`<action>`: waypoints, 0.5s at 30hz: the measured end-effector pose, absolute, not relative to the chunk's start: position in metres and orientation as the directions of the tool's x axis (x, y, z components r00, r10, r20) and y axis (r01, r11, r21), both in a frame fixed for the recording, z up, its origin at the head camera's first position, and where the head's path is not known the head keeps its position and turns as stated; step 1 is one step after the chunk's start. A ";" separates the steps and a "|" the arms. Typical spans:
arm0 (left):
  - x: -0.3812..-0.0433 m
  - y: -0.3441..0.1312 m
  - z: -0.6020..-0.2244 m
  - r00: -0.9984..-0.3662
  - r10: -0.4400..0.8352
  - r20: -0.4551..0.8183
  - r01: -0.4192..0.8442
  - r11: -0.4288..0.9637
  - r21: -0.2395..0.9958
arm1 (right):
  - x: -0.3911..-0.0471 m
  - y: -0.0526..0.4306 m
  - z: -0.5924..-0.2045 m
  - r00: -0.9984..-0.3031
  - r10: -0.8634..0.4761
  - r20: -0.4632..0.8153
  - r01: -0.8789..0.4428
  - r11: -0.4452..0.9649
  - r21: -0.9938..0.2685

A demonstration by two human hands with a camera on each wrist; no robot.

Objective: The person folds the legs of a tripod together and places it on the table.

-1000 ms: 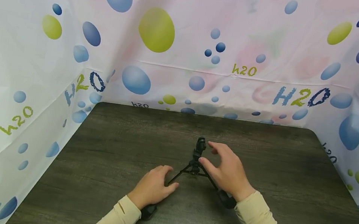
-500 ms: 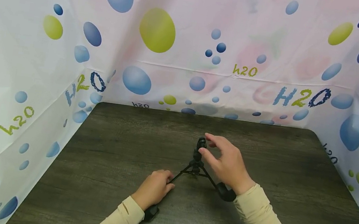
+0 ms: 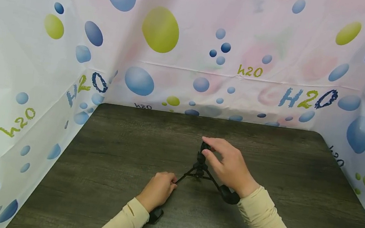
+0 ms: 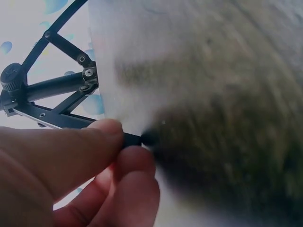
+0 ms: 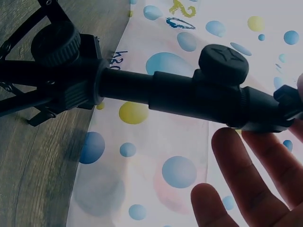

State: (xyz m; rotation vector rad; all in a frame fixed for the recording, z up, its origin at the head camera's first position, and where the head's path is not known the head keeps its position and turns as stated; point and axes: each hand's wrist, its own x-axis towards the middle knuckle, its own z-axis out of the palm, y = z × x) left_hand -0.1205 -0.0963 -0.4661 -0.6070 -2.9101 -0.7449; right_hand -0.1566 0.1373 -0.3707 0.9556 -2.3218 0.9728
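Observation:
A small black tripod (image 3: 200,167) stands upright on the dark wooden table, its legs spread. My left hand (image 3: 157,191) pinches the lower end of its left leg; the left wrist view shows thumb and fingers closed on that leg (image 4: 131,140), close to its foot. At the top, my right hand (image 3: 230,168) holds the tripod's head between thumb and fingers. The right wrist view shows the centre column (image 5: 189,97) with a round knob (image 5: 223,65) and fingertips (image 5: 227,139) along the head's side. Part of the head is hidden behind the fingers.
The dark wood table (image 3: 123,141) reaches back to a white curtain (image 3: 189,64) printed with blue and green dots and H2O lettering, which also rises on both sides. A black wrist camera (image 3: 228,195) sits at the right wrist, another (image 3: 156,216) at the left.
My left hand has come down onto the left leg and its fingers have closed around it. The right hand has moved slightly left, from beside the tripod's head to around it.

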 end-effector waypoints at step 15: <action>-0.120 -0.091 -0.468 -0.920 0.336 0.202 0.391 0.829 0.399 | -0.158 0.135 -0.375 -0.629 -0.402 0.665 -0.753 0.527 -0.393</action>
